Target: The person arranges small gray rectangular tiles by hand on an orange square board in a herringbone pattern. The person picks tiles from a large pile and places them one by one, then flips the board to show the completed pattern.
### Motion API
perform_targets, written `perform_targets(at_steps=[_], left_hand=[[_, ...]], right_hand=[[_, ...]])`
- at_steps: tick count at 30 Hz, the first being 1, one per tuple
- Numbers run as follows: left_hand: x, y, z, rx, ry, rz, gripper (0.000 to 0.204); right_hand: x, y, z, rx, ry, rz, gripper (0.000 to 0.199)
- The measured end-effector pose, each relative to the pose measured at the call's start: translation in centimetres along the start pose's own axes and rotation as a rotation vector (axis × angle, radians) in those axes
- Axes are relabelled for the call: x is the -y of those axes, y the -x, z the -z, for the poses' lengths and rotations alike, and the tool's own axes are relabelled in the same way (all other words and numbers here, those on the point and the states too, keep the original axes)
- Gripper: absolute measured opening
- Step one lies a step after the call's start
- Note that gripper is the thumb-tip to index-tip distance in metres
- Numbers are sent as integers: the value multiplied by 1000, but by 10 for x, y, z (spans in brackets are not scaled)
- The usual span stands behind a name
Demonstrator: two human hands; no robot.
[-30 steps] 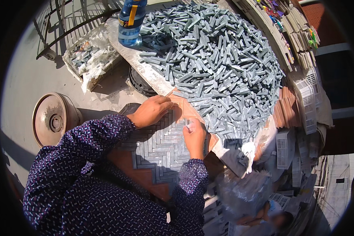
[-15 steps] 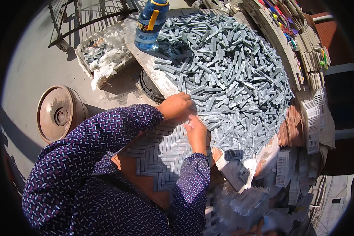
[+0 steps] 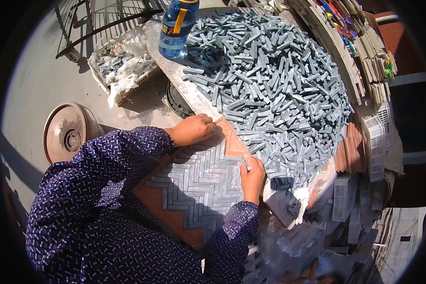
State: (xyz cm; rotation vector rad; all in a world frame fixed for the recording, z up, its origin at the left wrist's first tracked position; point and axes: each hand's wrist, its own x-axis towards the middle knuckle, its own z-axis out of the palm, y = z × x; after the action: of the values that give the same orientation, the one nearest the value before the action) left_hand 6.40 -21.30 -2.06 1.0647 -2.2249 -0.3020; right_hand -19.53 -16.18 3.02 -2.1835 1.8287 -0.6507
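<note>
Narrow grey strips (image 3: 194, 182) lie in a herringbone pattern on an orange-brown backing (image 3: 173, 218) in front of me. At the far left edge of that pattern, my left hand (image 3: 191, 130) is closed in a pinch; a small pale strip end (image 3: 218, 119) shows at its fingertips. My right hand (image 3: 253, 180) is over the right edge, closed with thumb and finger around a short grey strip (image 3: 245, 164). Beyond both hands a large heap of loose grey strips (image 3: 279, 85) covers the table. My left sleeve's shadow darkens part of the pattern.
A blue bottle (image 3: 177, 29) stands at the heap's far left. On the ground are a crate (image 3: 144, 78) with plastic and scraps, and a round rusty metal thing (image 3: 64, 135). Stacked orange-brown sheets (image 3: 349, 151) and white crates (image 3: 344, 196) line the right side.
My hands have moved apart, the left one to the left and the right one right and nearer. More of the orange-brown backing shows at its far right corner.
</note>
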Motion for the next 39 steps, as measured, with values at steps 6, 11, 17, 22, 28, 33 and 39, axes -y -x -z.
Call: perform_targets(at_steps=[6,11,17,22,28,33,39], left_hand=[[-2,15,2,-8,202,76,27],[-10,10,-9,-47,253,134,28],[-17,8,-9,-36,238,207,24],[-8,12,-17,-52,247,152,19],[-15,8,-13,63,76,190,26],[-13,10,-11,80,17,159,27],[-19,11,-8,65,1,137,31]], right_hand=[[-21,9,-11,20,70,10,30],[-2,-1,-17,31,-164,-126,24],[23,-32,-44,89,-152,-110,23],[24,-40,-51,132,-94,-22,36],[33,-46,-44,194,-141,-63,40],[33,-49,-46,227,-116,-55,38],[40,-46,-43,59,-329,-198,36]])
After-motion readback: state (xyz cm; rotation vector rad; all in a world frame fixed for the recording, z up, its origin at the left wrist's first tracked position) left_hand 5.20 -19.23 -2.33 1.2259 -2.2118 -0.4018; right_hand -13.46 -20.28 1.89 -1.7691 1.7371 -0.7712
